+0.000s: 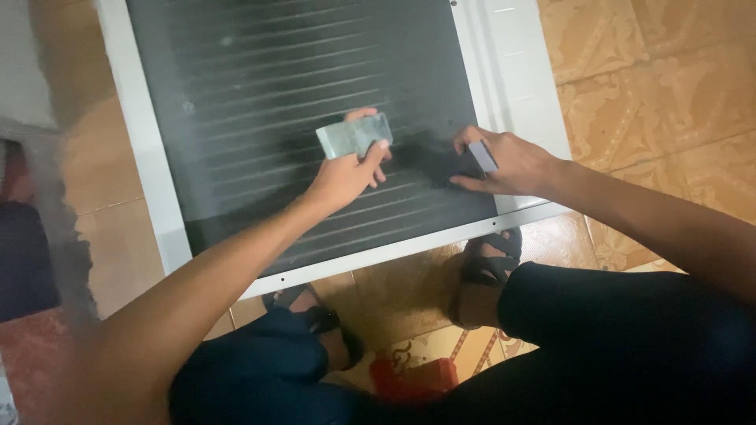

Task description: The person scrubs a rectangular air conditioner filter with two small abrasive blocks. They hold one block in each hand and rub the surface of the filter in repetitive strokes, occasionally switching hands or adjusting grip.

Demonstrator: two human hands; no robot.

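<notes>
Left hand (346, 175) grips pale block (354, 135); right hand (508, 164) presses dark pad (441, 164) on finned panel (260, 94).

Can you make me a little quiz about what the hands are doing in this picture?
1. True or false: the left hand pinches a pale, see-through rectangular block.
2. What lies under both hands? A: a dark ribbed panel in a white frame, B: a wooden door, C: a blue bucket.
3. Which hand holds the small dark pad with a grey edge against the panel?

Key: 1 true. 2 A. 3 the right hand.
</notes>
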